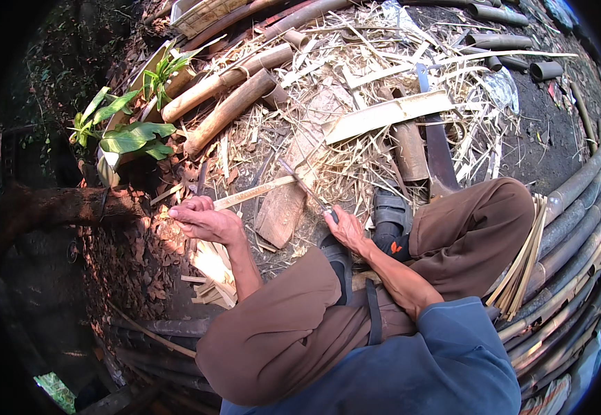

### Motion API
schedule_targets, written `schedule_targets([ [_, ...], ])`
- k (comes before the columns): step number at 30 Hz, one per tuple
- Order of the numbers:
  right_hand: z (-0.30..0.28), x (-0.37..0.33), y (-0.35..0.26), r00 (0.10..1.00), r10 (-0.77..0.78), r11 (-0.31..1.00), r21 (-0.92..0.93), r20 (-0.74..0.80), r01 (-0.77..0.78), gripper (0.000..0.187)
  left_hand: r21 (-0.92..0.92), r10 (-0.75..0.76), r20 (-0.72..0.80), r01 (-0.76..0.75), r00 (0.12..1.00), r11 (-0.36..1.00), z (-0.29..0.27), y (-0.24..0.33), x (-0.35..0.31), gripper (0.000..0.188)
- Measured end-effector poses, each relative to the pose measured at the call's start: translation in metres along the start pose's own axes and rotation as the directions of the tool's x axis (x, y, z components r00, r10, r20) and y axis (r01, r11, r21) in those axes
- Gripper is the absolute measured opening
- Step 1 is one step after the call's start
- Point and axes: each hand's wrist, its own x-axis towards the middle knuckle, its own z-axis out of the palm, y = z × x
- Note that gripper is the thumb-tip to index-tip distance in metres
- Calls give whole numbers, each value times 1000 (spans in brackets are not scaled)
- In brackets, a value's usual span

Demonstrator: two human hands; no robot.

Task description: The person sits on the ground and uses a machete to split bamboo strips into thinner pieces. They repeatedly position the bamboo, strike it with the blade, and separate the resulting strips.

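My left hand point(207, 220) is closed around one end of a pale bamboo strip point(255, 191), which points away to the right. My right hand point(345, 228) grips the dark handle of a knife point(302, 182). The blade slants up and left, crossing the strip near its far end; whether it cuts into it I cannot tell. Beneath the blade lies a worn wooden board point(283, 214) on the ground. A split half of bamboo point(387, 116) rests beyond the knife, across a bamboo section point(410, 149) and a long dark blade with a wooden handle point(441, 155).
Bamboo shavings point(356, 166) cover the ground ahead. Cut bamboo tubes point(235, 111) lie at the far left beside a leafy plant point(131, 135). Long bamboo poles point(577, 214) line the right side. Bundled strips stand by my right knee point(522, 259), and others lie below my left hand point(214, 277).
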Motion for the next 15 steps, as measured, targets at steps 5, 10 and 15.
schedule_targets([
  [5,-14,9,-8,867,329,776,417,374,-474,50,-162,-30,35,36,999,986,-2,-3,5,43],
  [10,-28,3,-33,962,218,920,294,163,-259,50,174,93,-116,-73,989,982,2,-9,11,37],
  [15,-25,-11,-56,993,82,986,142,80,-92,43,-37,-116,-138,111,984,993,-25,-24,30,41],
])
